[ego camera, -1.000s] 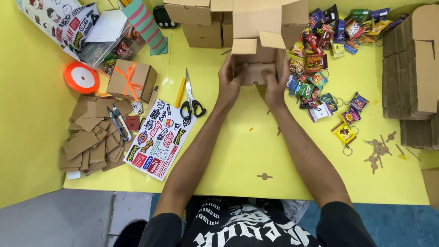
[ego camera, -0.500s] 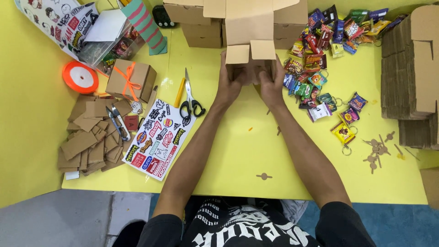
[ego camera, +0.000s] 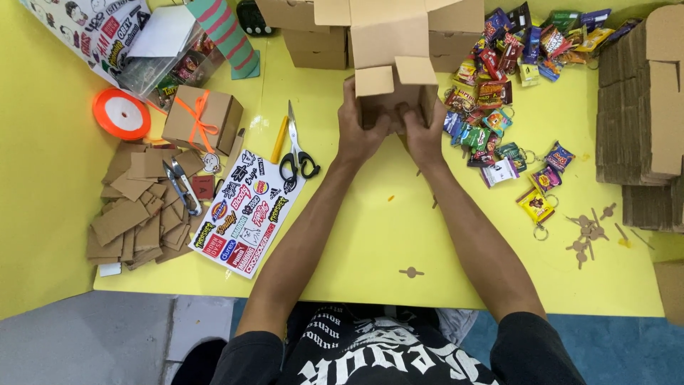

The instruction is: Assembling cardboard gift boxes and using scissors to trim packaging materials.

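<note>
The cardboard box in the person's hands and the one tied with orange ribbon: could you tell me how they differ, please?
The box in the hands is open, flaps up; the ribboned box is closed. The first is gripped by the left hand and right hand; the ribboned box lies untouched on the yellow table. Only the ribboned box carries an orange bow. Both are plain brown cardboard.

A bright yellow desk point(ego camera: 370, 235) fills most of the frame, evenly lit with soft shadows. Along the lower edge a grey floor point(ego camera: 85, 339) shows at lower left, and a blue floor patch point(ego camera: 613, 353) at lower right.
</note>
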